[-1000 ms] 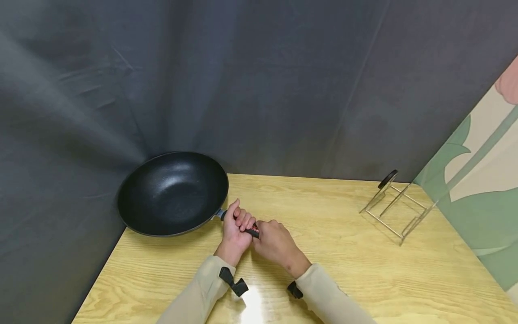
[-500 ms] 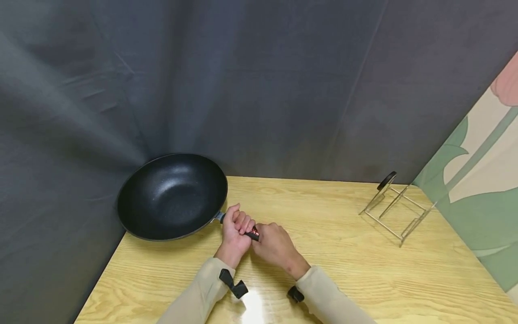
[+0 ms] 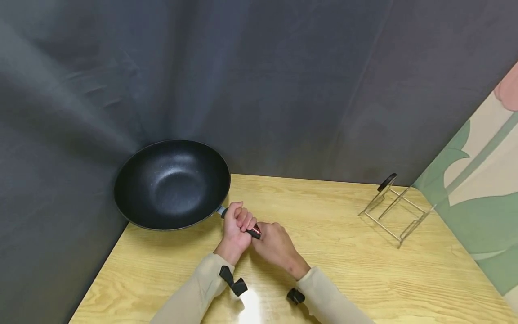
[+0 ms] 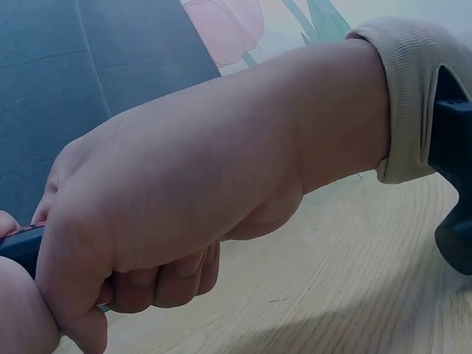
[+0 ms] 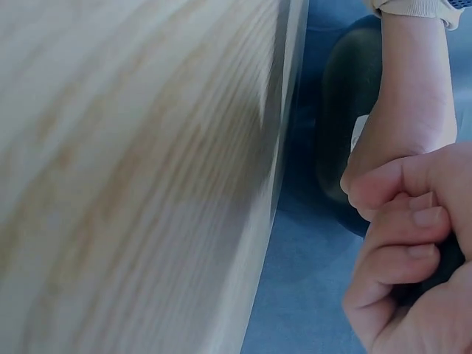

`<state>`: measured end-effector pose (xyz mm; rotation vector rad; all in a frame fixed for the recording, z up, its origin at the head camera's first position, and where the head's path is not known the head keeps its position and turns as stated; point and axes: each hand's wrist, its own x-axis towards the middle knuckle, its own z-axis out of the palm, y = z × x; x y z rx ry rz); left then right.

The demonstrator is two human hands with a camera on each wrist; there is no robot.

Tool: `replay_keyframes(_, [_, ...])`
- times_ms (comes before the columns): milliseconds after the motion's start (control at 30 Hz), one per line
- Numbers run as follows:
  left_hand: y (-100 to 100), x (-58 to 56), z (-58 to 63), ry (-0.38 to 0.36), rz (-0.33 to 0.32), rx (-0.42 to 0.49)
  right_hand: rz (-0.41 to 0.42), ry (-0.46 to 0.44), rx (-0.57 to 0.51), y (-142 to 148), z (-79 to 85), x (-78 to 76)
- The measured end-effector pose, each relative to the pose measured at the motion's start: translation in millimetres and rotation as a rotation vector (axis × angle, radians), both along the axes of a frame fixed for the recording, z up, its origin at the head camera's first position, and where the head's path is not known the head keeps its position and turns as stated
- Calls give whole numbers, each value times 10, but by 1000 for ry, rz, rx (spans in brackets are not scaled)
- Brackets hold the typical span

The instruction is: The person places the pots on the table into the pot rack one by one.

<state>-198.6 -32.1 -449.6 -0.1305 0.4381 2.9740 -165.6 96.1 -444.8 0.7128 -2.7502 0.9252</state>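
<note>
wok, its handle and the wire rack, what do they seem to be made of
Wok: likely metal with a nonstick-type coating, as its black inside has a soft sheen. Handle: maybe plastic, judging by its black surface with a red mark, but mostly hidden. Wire rack: probably bare metal, given its thin, silvery rods.

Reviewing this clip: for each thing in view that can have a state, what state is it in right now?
Wok: tilted, inside facing the person; appears raised off the table.
Handle: gripped by both hands.
Left hand: curled round the handle, nearer the wok.
Right hand: curled round the handle's end.
Wire rack: on the table, holding nothing.
Curtain: hanging, creased at left.
</note>
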Motion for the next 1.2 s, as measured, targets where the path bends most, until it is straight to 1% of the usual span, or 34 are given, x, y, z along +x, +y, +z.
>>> replay_keyframes(200, [0,11,17,29,-3,-10,-5,-33,-32,0,16,16])
replay_keyframes(367, [23,45,25,56,-15,-25,-6,-67,-42,16,25,67])
replay_keyframes(567, [39,73,88,93,-36,-86,-24,-67,-77,26,47,98])
replay_keyframes(667, [51,89,132,112,-45,-126,-33,-72,-105,35,48,115])
replay_keyframes(833, [79,108,202,144,-70,-167,-62,-98,-176,49,62,147])
replay_keyframes(1033, [113,117,242,171,-80,-198,-81,-148,-250,58,85,180])
replay_keyframes(1200, [143,122,280,177,-89,-233,-106,-147,-284,62,74,185])
